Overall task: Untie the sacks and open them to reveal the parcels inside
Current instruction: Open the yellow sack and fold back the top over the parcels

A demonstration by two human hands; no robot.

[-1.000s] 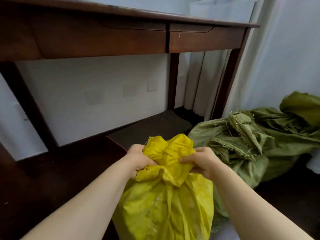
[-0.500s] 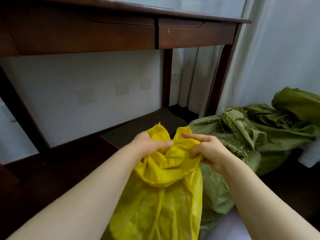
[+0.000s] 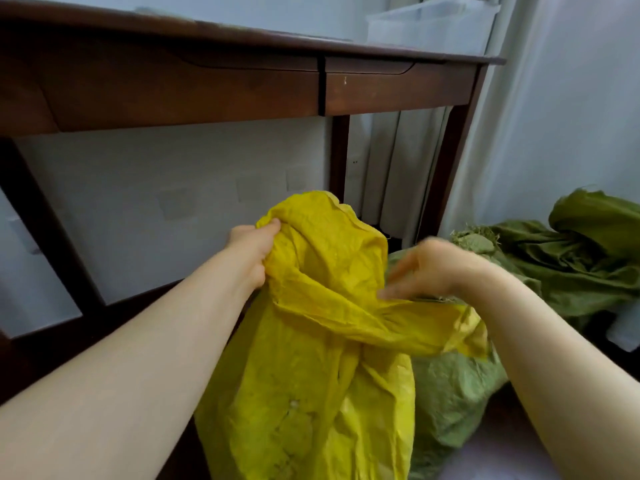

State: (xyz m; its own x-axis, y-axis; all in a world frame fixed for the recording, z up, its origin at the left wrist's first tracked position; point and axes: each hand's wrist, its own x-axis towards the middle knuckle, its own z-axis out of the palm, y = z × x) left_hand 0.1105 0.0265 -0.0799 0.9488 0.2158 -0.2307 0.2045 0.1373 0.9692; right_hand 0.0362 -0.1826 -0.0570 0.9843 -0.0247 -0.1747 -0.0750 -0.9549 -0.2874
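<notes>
A yellow woven sack [image 3: 311, 368] stands upright between my forearms. Its loosened top is pulled up and spread. My left hand [image 3: 251, 249] grips the left edge of the sack's mouth, held high. My right hand [image 3: 426, 271] is blurred with motion; its fingers are extended and touch a twisted strip of yellow fabric that runs off to the right. Whether it pinches that strip cannot be told. Nothing inside the sack shows. A green sack [image 3: 453, 403] lies behind and to the right, its frayed top knotted [image 3: 474, 240].
A dark wooden table [image 3: 214, 88] with two drawers stands right ahead, its legs beside the sacks. A clear plastic box [image 3: 429, 26] sits on its top. White curtain [image 3: 554, 133] hangs at right. More green fabric [image 3: 595, 251] is heaped at the far right.
The bunched top of the yellow sack has come loose. My left hand has lifted its edge up and left, while my right hand has swung right, drawing a strip of fabric out.
</notes>
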